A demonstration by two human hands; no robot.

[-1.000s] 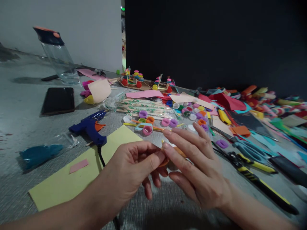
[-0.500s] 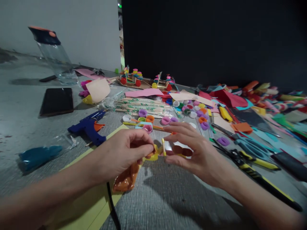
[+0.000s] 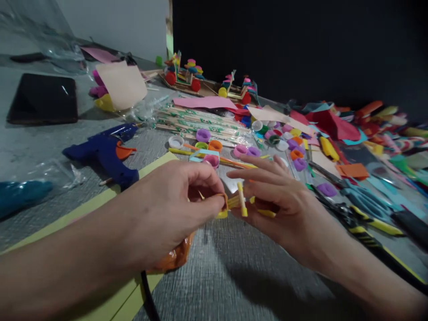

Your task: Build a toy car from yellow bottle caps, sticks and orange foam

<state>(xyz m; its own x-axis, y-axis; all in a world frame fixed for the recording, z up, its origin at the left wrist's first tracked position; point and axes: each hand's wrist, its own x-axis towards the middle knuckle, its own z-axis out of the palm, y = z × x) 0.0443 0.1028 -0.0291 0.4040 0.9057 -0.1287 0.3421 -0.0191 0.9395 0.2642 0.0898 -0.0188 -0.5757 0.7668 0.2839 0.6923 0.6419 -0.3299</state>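
Thumb and fingers of my left hand (image 3: 180, 200) pinch a small orange-brown piece (image 3: 225, 201), with yellow right against it. My right hand (image 3: 281, 200) curves round a small yellow-ended stick piece (image 3: 242, 200), which stands between its thumb and fingers. More yellow (image 3: 266, 213) shows under the right fingers; how these parts join is hidden. Below my left hand lies a glossy orange packet (image 3: 177, 256), partly covered by the hand. Pink, purple and orange bottle caps (image 3: 216, 146) sit just beyond both hands.
A blue glue gun (image 3: 100, 151) lies on the left near yellow paper (image 3: 133, 294) and a black cable (image 3: 149, 294). Wrapped sticks (image 3: 200, 120) and small model cars (image 3: 183, 76) are behind. Scissors (image 3: 364, 198) and yellow-black pliers (image 3: 374, 236) lie right.
The view has moved closer and tilted down, so the bottle's top is now out of frame. My hands remain close together, with the yellow-ended piece turned slightly.
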